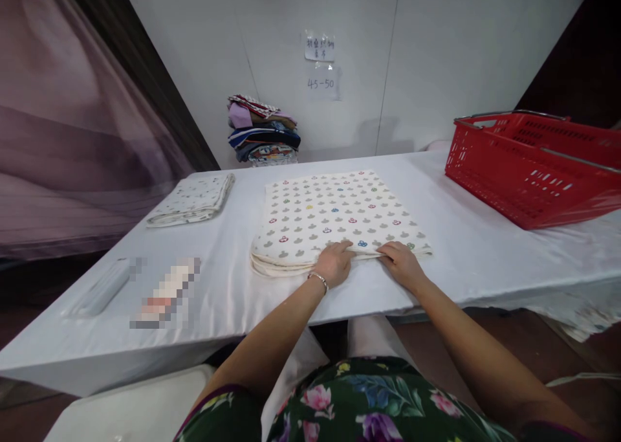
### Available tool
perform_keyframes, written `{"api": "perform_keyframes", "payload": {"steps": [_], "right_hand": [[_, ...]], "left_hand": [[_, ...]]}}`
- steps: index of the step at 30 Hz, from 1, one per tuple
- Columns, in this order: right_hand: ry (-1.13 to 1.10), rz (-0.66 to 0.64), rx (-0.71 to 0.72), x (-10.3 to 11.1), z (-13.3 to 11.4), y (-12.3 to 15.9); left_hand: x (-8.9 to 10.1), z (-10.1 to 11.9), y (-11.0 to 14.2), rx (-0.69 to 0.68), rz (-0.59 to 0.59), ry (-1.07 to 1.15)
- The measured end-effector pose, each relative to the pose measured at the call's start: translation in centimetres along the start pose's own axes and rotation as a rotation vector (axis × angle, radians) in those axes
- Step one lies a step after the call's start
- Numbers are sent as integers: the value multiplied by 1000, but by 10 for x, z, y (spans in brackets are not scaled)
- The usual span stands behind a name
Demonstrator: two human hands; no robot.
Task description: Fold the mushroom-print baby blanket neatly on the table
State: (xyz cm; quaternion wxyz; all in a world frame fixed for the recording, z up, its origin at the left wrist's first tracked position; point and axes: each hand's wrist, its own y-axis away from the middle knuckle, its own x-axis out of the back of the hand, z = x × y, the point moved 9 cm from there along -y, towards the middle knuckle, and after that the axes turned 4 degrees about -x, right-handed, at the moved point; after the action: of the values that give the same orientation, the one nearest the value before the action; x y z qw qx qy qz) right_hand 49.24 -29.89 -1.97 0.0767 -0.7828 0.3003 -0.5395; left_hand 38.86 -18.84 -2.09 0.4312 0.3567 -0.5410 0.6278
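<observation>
A folded white cloth [334,212] printed with small grey and coloured shapes lies in the middle of the white table [485,248]. My left hand [334,263], with a bracelet at the wrist, grips the cloth's near edge, fingers curled over it. My right hand [400,263] sits just beside it on the same edge, fingers pinched on the layers. Both hands are close together at the front of the cloth.
A second folded printed cloth [193,199] lies at the table's left. A stack of folded coloured fabrics [262,131] stands against the back wall. A red plastic basket [533,167] sits at the right. A blurred object [165,293] and a pale flat item [104,287] lie front left.
</observation>
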Motion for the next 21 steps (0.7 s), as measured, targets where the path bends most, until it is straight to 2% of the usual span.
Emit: {"api": "perform_keyframes", "payload": {"steps": [7,14,21], "right_hand": [[0,-6,-1,0,-1,-1],[29,0,8,-3,1,1],[45,-8,19,-4,0,1]], "left_hand": [[0,0,-4,21,-19,-15],[14,9,-4,-28,116,32],[19,19,0,-109,163,-24]]}}
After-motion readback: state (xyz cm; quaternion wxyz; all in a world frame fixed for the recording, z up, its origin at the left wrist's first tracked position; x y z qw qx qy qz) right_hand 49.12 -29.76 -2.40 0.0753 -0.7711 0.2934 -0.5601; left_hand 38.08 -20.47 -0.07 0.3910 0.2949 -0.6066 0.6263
